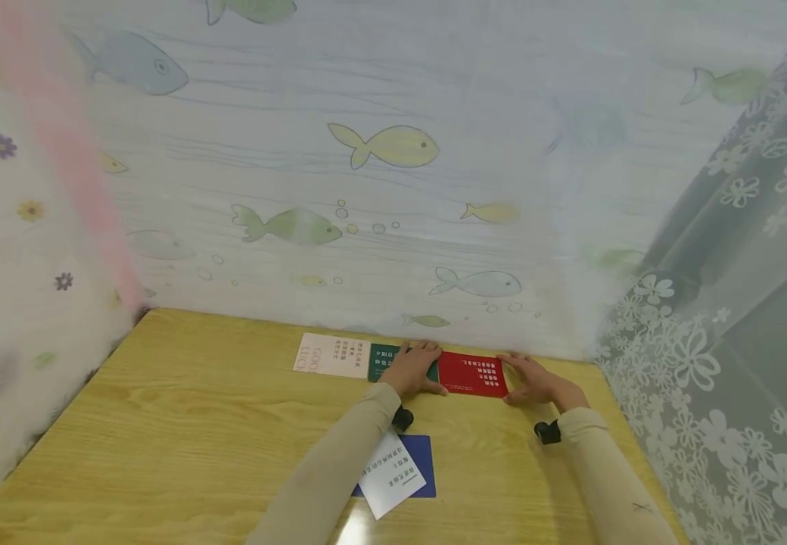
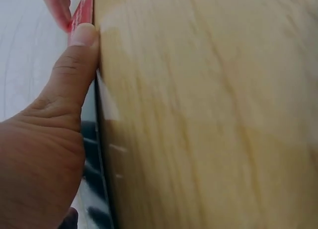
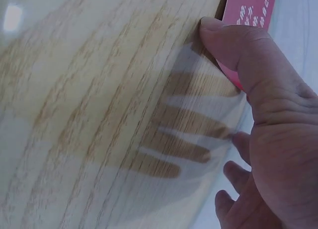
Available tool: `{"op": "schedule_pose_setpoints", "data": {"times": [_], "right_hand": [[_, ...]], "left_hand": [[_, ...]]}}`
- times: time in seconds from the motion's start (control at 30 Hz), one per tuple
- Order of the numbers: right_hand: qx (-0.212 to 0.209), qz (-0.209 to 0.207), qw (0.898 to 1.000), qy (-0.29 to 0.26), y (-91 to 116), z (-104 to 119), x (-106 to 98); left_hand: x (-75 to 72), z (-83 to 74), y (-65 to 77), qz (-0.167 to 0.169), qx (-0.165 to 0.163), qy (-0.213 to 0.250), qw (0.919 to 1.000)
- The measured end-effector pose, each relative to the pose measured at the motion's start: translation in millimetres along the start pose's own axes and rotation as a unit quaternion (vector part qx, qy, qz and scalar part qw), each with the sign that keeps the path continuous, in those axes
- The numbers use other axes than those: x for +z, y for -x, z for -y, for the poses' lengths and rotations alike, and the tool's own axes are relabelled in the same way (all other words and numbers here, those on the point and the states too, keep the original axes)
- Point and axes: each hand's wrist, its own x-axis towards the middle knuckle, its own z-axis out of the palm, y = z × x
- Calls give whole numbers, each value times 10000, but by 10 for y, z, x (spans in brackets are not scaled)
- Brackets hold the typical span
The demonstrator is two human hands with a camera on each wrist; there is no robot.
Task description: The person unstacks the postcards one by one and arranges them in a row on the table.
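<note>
A red card (image 1: 471,375) with white lettering lies flat on the wooden table, between both hands. My left hand (image 1: 415,369) spreads over the dark green card (image 1: 381,354), hiding much of it, with its thumb at the red card's near left corner. At the red card's right end, my right hand (image 1: 536,380) touches the corners with thumb and forefinger. Its other fingers (image 3: 236,174) stay loosely extended in the right wrist view. A pale card (image 1: 332,356) marked "GOOD LUCK" continues the row on the left.
Nearer on the table (image 1: 196,424), a white card (image 1: 392,477) lies askew over a blue card (image 1: 423,454), partly behind the left sleeve (image 1: 339,454). A fish-patterned curtain (image 1: 380,250) hangs along the back edge. Lace fabric (image 1: 700,378) borders the right side.
</note>
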Motion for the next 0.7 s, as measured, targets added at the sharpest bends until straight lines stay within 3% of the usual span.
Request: {"op": "schedule_pose_setpoints", "data": {"times": [0.7], "right_hand": [[561,505,9946,-717,17,-27,49]], "left_hand": [[25,-24,25,276,-84,-447,9986]]}}
